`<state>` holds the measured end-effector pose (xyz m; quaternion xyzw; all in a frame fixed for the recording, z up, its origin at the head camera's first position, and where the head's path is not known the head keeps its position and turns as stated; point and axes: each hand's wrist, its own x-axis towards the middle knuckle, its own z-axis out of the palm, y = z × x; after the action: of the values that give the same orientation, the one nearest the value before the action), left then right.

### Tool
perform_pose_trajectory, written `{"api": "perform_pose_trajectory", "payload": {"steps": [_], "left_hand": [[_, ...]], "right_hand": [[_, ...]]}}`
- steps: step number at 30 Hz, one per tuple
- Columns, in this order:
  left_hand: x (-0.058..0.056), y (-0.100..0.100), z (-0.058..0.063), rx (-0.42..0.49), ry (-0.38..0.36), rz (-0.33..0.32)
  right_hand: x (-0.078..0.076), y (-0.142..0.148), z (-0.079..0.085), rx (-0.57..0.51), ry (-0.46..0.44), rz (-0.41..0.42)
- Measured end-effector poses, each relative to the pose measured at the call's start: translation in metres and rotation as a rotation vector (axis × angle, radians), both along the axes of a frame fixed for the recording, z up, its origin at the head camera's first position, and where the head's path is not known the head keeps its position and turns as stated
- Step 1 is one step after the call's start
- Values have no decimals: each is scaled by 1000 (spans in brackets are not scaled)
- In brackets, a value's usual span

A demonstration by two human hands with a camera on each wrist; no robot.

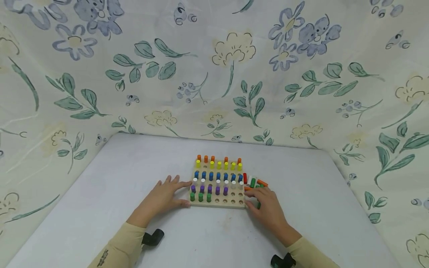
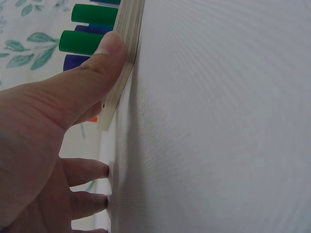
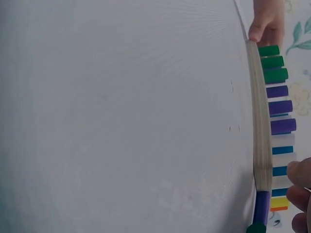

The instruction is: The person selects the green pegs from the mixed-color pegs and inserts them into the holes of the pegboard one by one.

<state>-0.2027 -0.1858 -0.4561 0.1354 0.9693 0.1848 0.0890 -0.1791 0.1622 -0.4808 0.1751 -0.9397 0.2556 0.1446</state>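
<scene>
A wooden pegboard (image 1: 218, 205) lies on the table with rows of orange, yellow, blue, white, purple and green pegs upright in it. Only three green pegs (image 1: 201, 197) stand at the left of the front row; bare holes follow to their right. My left hand (image 1: 164, 197) touches the board's left side with thumb and index finger, the other fingers spread on the table. My right hand (image 1: 266, 204) hovers at the right edge over loose pegs, partly hiding them, fingers loosely bent. A purple peg (image 3: 261, 206) lies by the board's corner in the right wrist view.
Loose red (image 1: 245, 178), white, green and orange pegs (image 1: 262, 182) lie along the board's right side. Flower-patterned cloth (image 1: 201, 74) rises behind and beside the white table (image 1: 151, 156). Black wrist-camera mounts (image 1: 153, 237) sit under both forearms.
</scene>
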Motion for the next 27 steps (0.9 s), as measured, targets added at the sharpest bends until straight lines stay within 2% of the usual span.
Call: {"api": "perform_pose_trajectory", "payload": {"steps": [17,27], "left_hand": [[-2,1,-2,-10,1,-1],[-2,0,-2,-5,10,-1]], "right_hand": [[1,15,-3,56,-6,-72],[3,21,-2,50,-37,-78]]}}
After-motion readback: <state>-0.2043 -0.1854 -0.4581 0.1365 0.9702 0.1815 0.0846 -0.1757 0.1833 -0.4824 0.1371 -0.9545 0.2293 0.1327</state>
